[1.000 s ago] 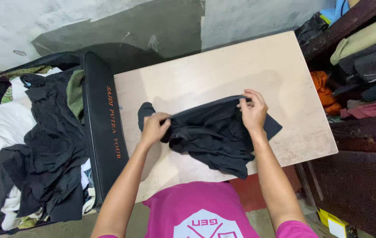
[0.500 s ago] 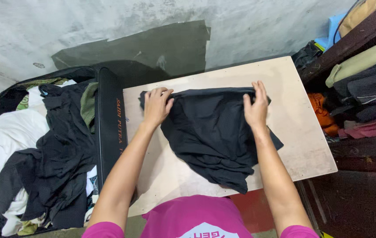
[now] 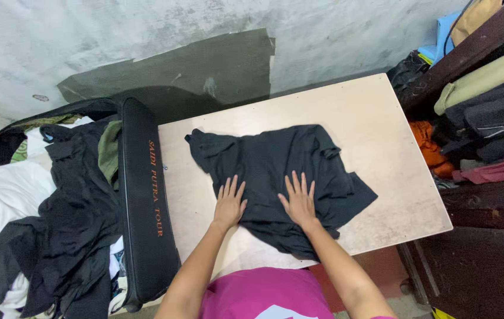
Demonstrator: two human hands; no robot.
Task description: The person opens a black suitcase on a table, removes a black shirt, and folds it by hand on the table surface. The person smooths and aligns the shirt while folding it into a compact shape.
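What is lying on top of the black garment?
Both hands lie flat on the black garment: left hand, right hand. The fabric under the palms is hidden.

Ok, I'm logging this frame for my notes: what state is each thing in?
Black garment: spread on the table, rumpled, not folded.
Left hand: flat, fingers spread, on the garment's near left edge.
Right hand: flat, pressing the garment.
Suitcase: open, heaped with clothes.
Wooden table: bears only the garment.
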